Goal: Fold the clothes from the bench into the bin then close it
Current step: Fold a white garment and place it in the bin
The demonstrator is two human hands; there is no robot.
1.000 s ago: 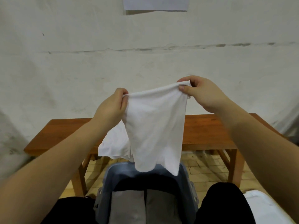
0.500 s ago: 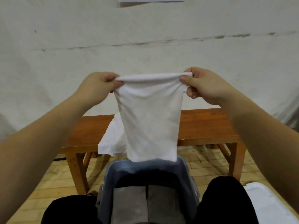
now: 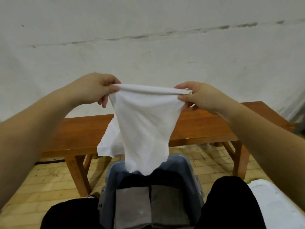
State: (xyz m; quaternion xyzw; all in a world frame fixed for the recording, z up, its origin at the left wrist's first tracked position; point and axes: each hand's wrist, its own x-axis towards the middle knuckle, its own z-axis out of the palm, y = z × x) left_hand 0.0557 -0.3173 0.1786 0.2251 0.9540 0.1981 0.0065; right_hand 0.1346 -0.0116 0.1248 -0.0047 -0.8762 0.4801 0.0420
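The bin (image 3: 189,164) stood on the floor (image 3: 41,184) near the person, between the knees, with folded clothes (image 3: 132,207) inside. The counter (image 3: 79,129) ran behind it, against the wall (image 3: 148,47). A garment (image 3: 145,129) hung above the bin; a lid (image 3: 280,209) lay at right.

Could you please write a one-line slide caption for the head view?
Both hands, left hand and right hand, hold a white garment above the open bin.

Both hands, left hand (image 3: 92,90) and right hand (image 3: 199,96), pinch a white garment (image 3: 145,129) by its top edge, hanging over the grey bin (image 3: 188,164) before the bench (image 3: 79,129).
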